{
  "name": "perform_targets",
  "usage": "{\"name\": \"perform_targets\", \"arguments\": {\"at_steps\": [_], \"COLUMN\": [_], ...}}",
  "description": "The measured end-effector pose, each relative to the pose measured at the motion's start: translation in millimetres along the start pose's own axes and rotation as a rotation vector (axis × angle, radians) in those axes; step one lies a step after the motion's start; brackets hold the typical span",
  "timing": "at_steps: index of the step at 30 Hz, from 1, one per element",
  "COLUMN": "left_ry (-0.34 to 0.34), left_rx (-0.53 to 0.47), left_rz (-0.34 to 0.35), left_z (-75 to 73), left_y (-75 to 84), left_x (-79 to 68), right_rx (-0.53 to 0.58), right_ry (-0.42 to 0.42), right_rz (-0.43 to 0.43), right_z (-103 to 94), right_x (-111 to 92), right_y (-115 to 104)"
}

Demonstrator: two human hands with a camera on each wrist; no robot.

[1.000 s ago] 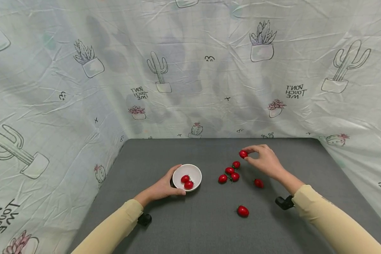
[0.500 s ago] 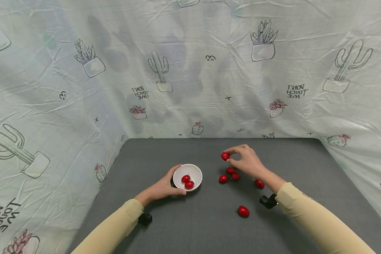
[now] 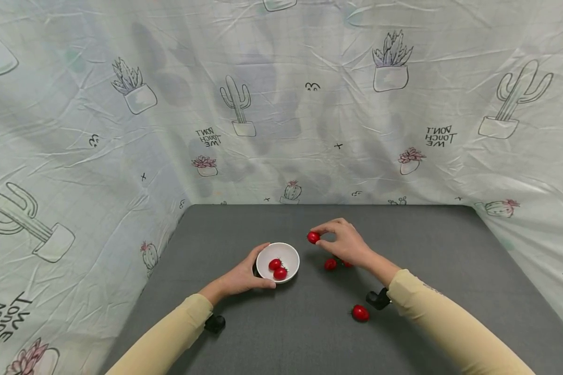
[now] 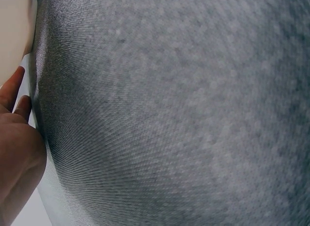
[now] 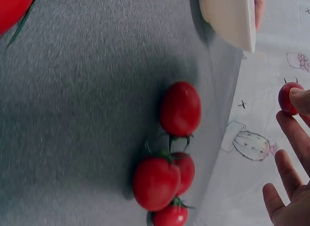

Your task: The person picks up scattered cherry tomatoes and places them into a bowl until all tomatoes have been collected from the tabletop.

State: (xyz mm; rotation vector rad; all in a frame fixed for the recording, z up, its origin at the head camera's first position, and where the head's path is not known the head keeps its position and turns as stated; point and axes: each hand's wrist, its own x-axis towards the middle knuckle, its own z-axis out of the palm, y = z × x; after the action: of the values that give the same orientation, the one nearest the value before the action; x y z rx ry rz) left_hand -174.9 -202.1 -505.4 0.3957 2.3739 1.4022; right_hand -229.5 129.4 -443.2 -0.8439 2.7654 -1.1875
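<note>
My left hand [image 3: 244,273] holds a small white bowl [image 3: 291,255] from its left side, thumb on the near side and fingers round the far side. Two cherry tomatoes [image 3: 280,273] lie inside it. Up to the right of the bowl, my right hand [image 3: 347,244] pinches another cherry tomato [image 3: 313,237] between thumb and fingertips, above the table. In the right wrist view this tomato [image 5: 287,101] shows its stem, and the other fingers spread apart from it. The left wrist view catches only the bowl's side [image 4: 14,32] and part of the left hand [image 4: 22,158].
Several cherry tomatoes [image 5: 180,109] are grouped on the grey table [image 3: 281,333]; my right hand partly covers them in the head view. A single tomato [image 3: 360,313] lies nearer the front. Cactus-print cloth [image 3: 281,104] hangs behind and at the sides.
My right hand has travelled left with the pinched tomato, passing over the group, and is now closer to the bowl. The left hand and bowl have stayed in place.
</note>
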Motion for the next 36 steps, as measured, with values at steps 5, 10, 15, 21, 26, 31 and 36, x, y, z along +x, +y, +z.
{"name": "perform_targets", "arguments": {"at_steps": [5, 10, 15, 21, 26, 31, 36], "left_ry": [0.003, 0.006, -0.001, -0.016, -0.024, -0.024, -0.024], "left_rx": [-0.004, 0.002, -0.014, -0.024, -0.023, -0.028, -0.035], "left_rz": [-0.008, -0.012, -0.015, -0.014, -0.019, -0.021, -0.017], "left_z": [0.2, 0.4, 0.2, -0.3, -0.6, -1.0, -1.3], "left_y": [0.4, 1.0, 1.7, 1.6, 4.0, 5.1, 5.5], "left_x": [-0.2, -0.2, -0.7, -1.2, -2.2, -3.0, -3.5], "right_rx": [0.001, -0.021, -0.054, -0.120, -0.162, -0.189, -0.185], "right_ry": [-0.031, -0.055, -0.072, -0.098, -0.090, -0.082, -0.080], "right_rz": [0.002, -0.022, -0.037, -0.068, -0.123, -0.155, -0.166], "right_z": [10.6, 22.0, 31.8, 38.8, 41.8, 45.0, 44.5], "right_x": [3.7, 8.9, 13.6, 16.3, 16.0, 16.3, 16.1], "right_y": [-5.5, -12.1, -17.8, -22.3, -23.5, -23.0, -24.4]}}
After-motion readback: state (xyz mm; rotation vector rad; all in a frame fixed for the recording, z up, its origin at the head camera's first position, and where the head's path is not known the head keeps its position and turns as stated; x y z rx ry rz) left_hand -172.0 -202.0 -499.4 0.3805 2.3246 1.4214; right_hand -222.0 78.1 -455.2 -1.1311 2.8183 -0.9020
